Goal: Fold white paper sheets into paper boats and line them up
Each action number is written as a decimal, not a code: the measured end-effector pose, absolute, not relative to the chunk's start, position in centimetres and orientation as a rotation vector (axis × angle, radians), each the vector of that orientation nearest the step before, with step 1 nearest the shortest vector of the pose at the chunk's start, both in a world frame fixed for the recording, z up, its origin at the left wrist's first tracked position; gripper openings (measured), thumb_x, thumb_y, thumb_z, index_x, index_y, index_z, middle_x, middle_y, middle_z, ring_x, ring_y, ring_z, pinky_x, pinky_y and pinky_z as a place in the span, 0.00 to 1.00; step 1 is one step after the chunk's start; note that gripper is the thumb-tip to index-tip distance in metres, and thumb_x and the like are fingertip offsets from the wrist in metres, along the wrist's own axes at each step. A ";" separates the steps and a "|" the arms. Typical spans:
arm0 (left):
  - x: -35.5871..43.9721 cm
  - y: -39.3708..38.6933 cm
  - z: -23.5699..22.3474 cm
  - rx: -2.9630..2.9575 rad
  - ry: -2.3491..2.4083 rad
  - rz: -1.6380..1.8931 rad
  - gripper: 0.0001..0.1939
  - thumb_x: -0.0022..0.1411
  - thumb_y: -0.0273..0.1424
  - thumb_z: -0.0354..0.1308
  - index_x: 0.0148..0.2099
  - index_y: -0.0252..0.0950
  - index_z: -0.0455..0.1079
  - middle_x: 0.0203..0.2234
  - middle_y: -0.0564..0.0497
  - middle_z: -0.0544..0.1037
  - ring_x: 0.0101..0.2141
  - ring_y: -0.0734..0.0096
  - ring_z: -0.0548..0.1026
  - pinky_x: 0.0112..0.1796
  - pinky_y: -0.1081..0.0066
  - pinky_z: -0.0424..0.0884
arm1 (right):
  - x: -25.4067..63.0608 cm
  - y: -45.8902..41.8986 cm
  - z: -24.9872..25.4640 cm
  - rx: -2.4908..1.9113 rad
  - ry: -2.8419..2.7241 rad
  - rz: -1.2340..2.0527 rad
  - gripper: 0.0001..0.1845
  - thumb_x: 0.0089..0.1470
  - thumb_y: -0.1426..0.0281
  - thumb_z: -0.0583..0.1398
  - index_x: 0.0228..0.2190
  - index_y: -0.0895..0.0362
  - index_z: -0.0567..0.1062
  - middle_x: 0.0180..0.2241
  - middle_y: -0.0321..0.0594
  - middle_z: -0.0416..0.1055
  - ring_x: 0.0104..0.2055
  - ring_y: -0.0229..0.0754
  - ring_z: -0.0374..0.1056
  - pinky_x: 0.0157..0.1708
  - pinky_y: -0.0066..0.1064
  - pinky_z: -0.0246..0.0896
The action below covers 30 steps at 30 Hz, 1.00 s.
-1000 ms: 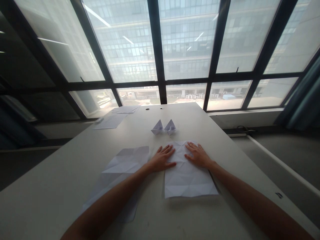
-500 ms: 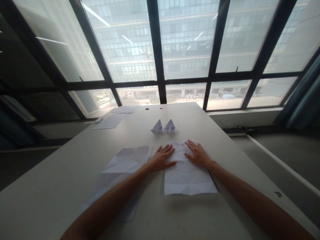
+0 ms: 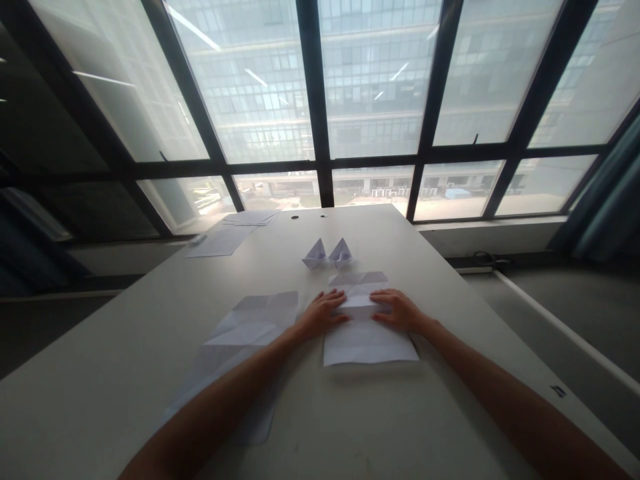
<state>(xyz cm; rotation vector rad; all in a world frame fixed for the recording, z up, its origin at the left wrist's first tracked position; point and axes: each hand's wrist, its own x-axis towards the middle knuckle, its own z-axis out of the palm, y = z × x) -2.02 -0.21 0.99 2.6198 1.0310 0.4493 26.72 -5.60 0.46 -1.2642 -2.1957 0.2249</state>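
A creased white sheet of paper point(image 3: 373, 345) lies on the table in front of me, with a raised fold across its middle. My left hand point(image 3: 325, 313) is at the left side of this fold, fingers beyond it and thumb on the near side, gripping the paper. On the right side my right hand point(image 3: 397, 311) grips the same fold in the same way. Just beyond the sheet stand two small folded paper boats point(image 3: 315, 255), side by side, the other boat point(image 3: 341, 254) to the right.
Another creased sheet point(image 3: 250, 327) lies to the left, partly under my left forearm. More papers point(image 3: 220, 240) rest at the table's far left. The white table point(image 3: 380, 427) reaches toward large windows point(image 3: 370, 80). A pipe point(image 3: 565, 327) runs along the right.
Both hands have gone from lying spread on the paper to gripping a fold across it. The sheet's near edge has drawn away from me, and its middle has risen.
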 end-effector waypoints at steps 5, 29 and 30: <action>-1.9 -0.1 1.0 2.440 1.055 0.739 0.14 0.63 0.41 0.58 0.45 0.42 0.79 0.45 0.50 0.80 0.50 0.57 0.75 0.54 0.60 0.65 | 26.9 -5.5 0.7 -1.207 -2.002 0.346 0.09 0.54 0.63 0.62 0.33 0.53 0.81 0.35 0.41 0.79 0.39 0.46 0.74 0.44 0.37 0.67; -2.0 0.3 2.3 1.750 1.296 1.327 0.27 0.59 0.39 0.61 0.59 0.36 0.66 0.41 0.43 0.77 0.38 0.62 0.77 0.37 0.65 0.74 | 26.2 -5.4 1.4 -1.266 -1.215 1.170 0.46 0.45 0.66 0.69 0.62 0.61 0.58 0.42 0.51 0.77 0.35 0.46 0.75 0.29 0.31 0.71; -2.1 0.2 2.4 1.929 1.288 1.348 0.26 0.59 0.35 0.60 0.59 0.37 0.66 0.48 0.42 0.75 0.46 0.59 0.75 0.44 0.61 0.73 | 26.3 -5.3 1.2 -1.310 -1.248 1.139 0.46 0.45 0.68 0.69 0.62 0.61 0.58 0.42 0.52 0.77 0.36 0.46 0.75 0.31 0.32 0.71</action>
